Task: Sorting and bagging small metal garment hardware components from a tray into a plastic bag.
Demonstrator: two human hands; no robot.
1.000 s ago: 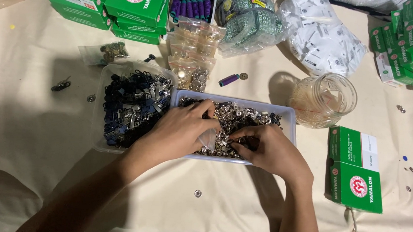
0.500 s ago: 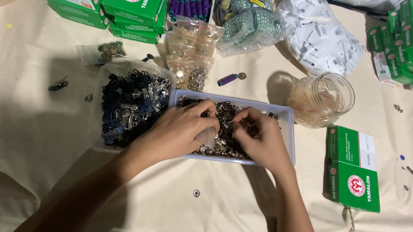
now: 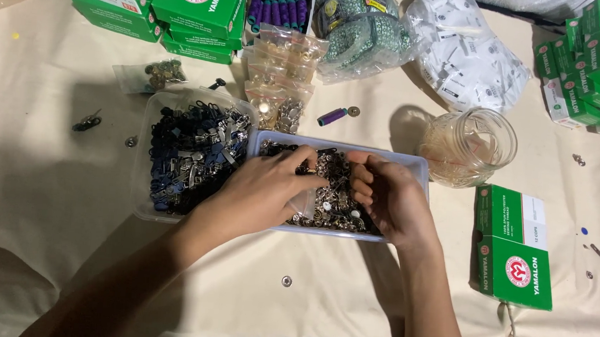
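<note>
Cream cloth (image 3: 48,195), both hands (image 3: 264,190) curled among fasteners (image 3: 333,191) inside tray walls (image 3: 421,170)

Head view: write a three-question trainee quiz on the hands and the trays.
1. True or false: both hands are inside the clear tray of silvery metal fasteners.
2. What lies just left of that tray? A) glass jar B) tray of dark zipper sliders C) green box
3. What clear vessel stands to the tray's right?

Key:
1. True: left hand and right hand are both in it.
2. B, tray of dark zipper sliders.
3. Glass jar.
</note>
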